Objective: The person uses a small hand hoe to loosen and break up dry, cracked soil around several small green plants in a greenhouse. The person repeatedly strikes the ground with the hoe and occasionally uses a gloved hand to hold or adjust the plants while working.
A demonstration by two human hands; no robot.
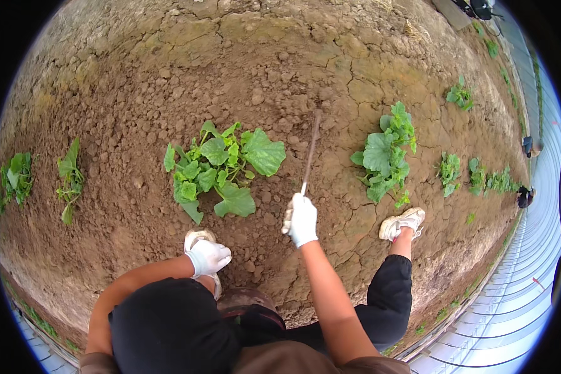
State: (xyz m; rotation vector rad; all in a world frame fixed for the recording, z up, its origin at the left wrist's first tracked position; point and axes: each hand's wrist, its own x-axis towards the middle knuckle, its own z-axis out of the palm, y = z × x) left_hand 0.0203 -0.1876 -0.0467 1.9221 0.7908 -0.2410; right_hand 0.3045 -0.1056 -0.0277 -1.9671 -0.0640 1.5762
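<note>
My right hand (303, 219), in a pale glove with soiled fingers, is closed around the handle of a thin, rusty hand tool (312, 149). The tool's far end touches or hangs just over loosened brown soil; its head is blurred. My left hand (210, 257), gloved in white, is held closed above my left shoe, and no object shows in it. Ahead of that hand grows a broad-leaved vine plant (219, 163), left of the tool. Another leafy plant (383, 154) stands to the tool's right, in cracked, crusted soil.
My shoes (402, 223) rest on the soil among the plants. Smaller plants (449, 170) continue the row to the right, with others (70, 180) at left. Two people (525, 197) are far off at right, near the ribbed greenhouse film (509, 299). A round object (245, 299) sits beneath me.
</note>
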